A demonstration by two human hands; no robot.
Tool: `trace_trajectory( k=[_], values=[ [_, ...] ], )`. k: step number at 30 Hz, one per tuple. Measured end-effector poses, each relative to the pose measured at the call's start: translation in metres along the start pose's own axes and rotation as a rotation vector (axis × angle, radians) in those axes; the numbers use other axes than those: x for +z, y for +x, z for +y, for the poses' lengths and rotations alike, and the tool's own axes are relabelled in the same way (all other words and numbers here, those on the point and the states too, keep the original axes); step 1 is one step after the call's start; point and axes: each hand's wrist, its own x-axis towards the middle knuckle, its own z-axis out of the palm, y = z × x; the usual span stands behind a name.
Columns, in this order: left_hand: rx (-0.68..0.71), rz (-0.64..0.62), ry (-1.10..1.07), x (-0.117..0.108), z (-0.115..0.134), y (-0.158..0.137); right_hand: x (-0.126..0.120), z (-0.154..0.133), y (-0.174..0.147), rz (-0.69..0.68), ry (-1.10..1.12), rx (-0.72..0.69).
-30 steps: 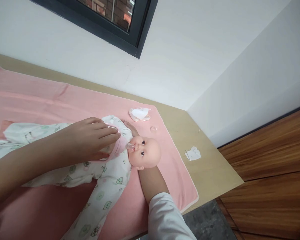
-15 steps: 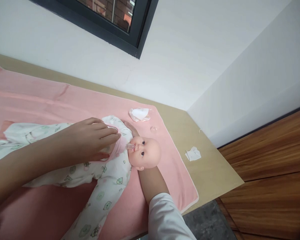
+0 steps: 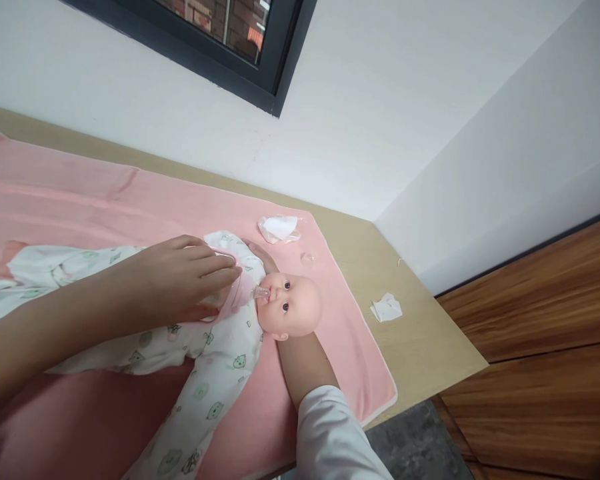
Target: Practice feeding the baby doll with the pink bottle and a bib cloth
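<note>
Pink terry towel covers the tan wooden tabletop. Nearest us, our right hand lies beneath the plastic baby doll; we cannot tell its grip. Our left hand curls around the pink feeding bottle, teat at the doll's mouth. Tilting risks slippage. Table edge lies near; open room remains beyond.
</note>
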Motion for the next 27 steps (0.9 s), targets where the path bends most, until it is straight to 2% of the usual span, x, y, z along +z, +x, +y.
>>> trace_trajectory(
  k=[6, 11, 16, 23, 27],
  values=[
    [0.018, -0.027, 0.002, 0.0000, -0.0022, -0.0008, 0.0014, 0.0028, 0.0030, 0.056, -0.058, -0.056],
    [-0.004, -0.021, 0.010, -0.0002, 0.0012, -0.0004, 0.0030, 0.0013, 0.0016, 0.009, -0.102, -0.002],
    [-0.023, -0.005, -0.014, 0.0027, 0.0015, -0.0007, 0.0042, 0.0025, -0.0009, 0.076, -0.201, -0.064],
    [0.048, -0.009, -0.014, 0.0025, -0.0053, -0.0022, 0.0034, 0.0040, -0.0003, 0.104, -0.142, -0.091],
    [0.028, -0.010, -0.009, 0.0025, -0.0052, -0.0019, 0.0008, 0.0043, 0.0027, 0.077, -0.122, -0.104]
  ],
)
